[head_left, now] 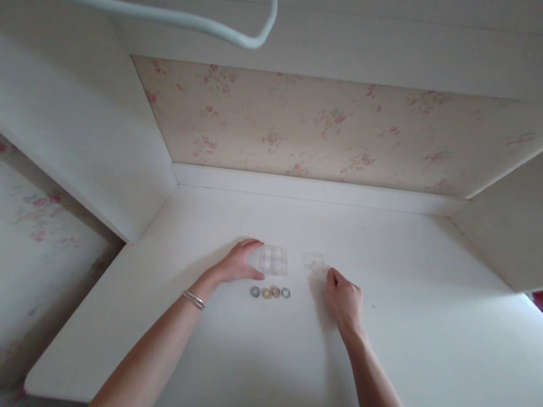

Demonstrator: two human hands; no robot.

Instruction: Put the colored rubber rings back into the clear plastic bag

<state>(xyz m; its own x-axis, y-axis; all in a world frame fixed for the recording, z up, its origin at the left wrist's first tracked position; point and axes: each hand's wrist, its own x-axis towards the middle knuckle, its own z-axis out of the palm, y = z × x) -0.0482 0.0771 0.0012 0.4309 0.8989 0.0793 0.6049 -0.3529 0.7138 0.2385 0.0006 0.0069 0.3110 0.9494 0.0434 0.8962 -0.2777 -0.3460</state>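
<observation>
Now the left hand (237,265) steadies a clear plastic compartment box (273,260) on the white worktop (250,355), four small coloured rings (270,292) just below it, while the right hand (343,298) pinches its transparent lid (314,261); better lifted gently, level.

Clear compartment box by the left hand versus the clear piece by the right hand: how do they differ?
The compartment box shows a grid of square cells; the clear piece looks plain and fainter, and its detail is hard to tell. The box appears larger than the piece. The left hand grips the box's side, while the right hand has fingertips beside the piece; contact is unclear. The box sits directly behind the row of rings; the piece lies right of it. Both are transparent and rest on the white table.
</observation>
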